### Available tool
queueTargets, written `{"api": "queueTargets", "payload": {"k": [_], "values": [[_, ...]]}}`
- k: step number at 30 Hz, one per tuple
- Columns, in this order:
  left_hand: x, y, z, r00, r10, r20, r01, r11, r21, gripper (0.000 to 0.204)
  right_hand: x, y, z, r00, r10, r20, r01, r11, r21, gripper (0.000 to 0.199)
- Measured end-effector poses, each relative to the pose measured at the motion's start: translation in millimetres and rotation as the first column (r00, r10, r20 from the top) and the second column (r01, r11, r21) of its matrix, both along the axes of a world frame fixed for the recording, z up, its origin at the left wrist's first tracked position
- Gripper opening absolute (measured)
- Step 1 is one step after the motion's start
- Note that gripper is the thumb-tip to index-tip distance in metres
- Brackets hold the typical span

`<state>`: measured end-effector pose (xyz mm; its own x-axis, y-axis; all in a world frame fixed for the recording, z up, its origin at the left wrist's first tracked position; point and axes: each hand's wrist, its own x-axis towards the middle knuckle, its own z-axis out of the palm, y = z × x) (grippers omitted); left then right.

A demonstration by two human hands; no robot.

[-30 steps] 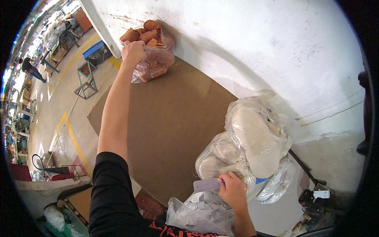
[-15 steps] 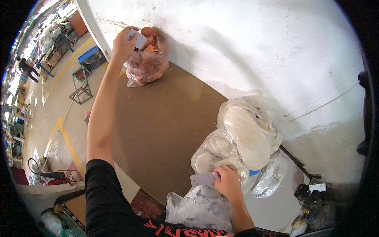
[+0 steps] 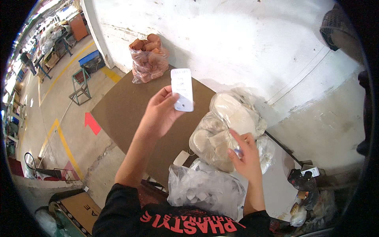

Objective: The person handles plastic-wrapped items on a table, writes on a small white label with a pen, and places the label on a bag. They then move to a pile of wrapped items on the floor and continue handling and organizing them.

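Note:
My left hand [image 3: 164, 108] pinches a white tag [image 3: 182, 89] by its lower left edge, over the brown tabletop [image 3: 136, 100]. The tag is upright, with handwriting and a small hole near its lower end. My right hand [image 3: 246, 156] is in front of clear bags of cream-coloured rounded pieces [image 3: 231, 110], index finger stretched out. A small blue pen-like thing [image 3: 238, 151] shows in that hand, mostly hidden by the fingers. Closer to me stands a clear bag of pale grey-white pieces [image 3: 203, 189]. Beside it lies another white tag [image 3: 181, 158] with a string.
A clear bag of orange-brown curved pieces [image 3: 149, 63] stands at the table's far corner, against the white wall [image 3: 237, 39]. Dark items [image 3: 304, 185] lie at the right. On the floor to the left are a green metal frame [image 3: 81, 89] and a blue crate [image 3: 90, 60].
My left hand has come back from the orange-brown bag toward the middle, with a tag in it. My right hand has moved up and away from the grey tag it held.

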<state>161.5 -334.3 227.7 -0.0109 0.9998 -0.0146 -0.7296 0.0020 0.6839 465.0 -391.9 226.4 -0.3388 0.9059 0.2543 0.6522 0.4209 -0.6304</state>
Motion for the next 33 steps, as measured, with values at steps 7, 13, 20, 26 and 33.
{"api": "queueTargets", "payload": {"k": [7,13,20,26,33], "values": [[43.4,-62.5,14.8,0.99,-0.129,0.055,0.121,0.984,0.129,0.053,-1.8,-40.7,57.5,0.793,0.011,-0.608,0.038,0.997,0.068,0.042],[72.2,-73.9,10.4,0.869,-0.322,0.375,0.235,0.937,0.26,0.054,-26.8,-61.0,63.7,0.73,0.22,-0.648,-0.232,0.97,0.068,0.032],[82.9,-72.8,19.3,0.758,-0.459,0.464,0.334,0.884,0.328,0.065,-68.5,-57.6,62.6,0.706,0.168,-0.688,-0.156,0.984,0.081,0.034],[96.9,-84.6,37.9,0.816,-0.399,0.418,0.304,0.912,0.277,0.068,-90.9,-42.1,48.9,0.671,0.221,-0.707,-0.046,0.965,0.258,0.044],[100.8,-81.9,39.3,0.814,-0.471,0.338,0.318,0.85,0.42,0.072,-96.3,-34.8,34.0,0.829,0.078,-0.554,0.202,0.882,0.425,0.055]]}}
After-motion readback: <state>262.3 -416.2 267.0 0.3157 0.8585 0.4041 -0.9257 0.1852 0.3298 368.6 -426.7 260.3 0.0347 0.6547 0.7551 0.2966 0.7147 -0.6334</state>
